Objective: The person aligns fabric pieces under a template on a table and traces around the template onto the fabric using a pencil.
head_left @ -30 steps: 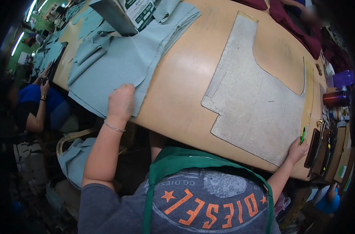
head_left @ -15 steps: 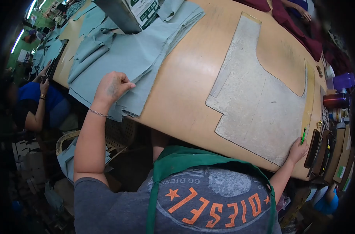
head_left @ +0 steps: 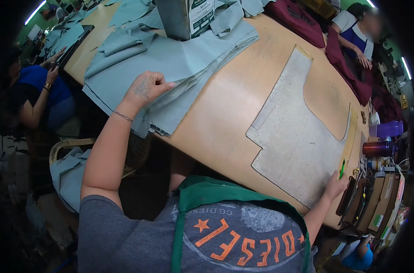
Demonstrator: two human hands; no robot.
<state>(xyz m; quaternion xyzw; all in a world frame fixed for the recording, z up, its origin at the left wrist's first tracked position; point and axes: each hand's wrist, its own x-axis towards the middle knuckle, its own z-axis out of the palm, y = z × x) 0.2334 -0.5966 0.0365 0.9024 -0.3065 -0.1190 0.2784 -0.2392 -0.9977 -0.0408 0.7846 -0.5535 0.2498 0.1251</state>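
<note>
My left hand (head_left: 148,87) is closed in a pinch over a stack of blue-grey fabric (head_left: 129,63), apparently at the edge of a lifted upper layer. The fingertips are partly hidden from this angle. At the right, my right hand (head_left: 335,185) is closed around a green pen (head_left: 342,168), which points upward. This hand rests at the lower right corner of a large grey pattern piece (head_left: 298,132), flat on the wooden table (head_left: 216,109). Yellowish tape runs along part of the pattern's border.
A metal can (head_left: 175,20) stands on the fabric stack. Maroon cloth (head_left: 298,20) lies along the far edge. Cardboard boxes (head_left: 375,204), a tumbler (head_left: 378,148) and a purple cup (head_left: 390,129) are at the right. Other people sit at the left and far right.
The view has shifted, so the pattern and right-hand items appear lower. The fabric layers by my left hand look more raised. My right hand keeps the pen near the same corner.
</note>
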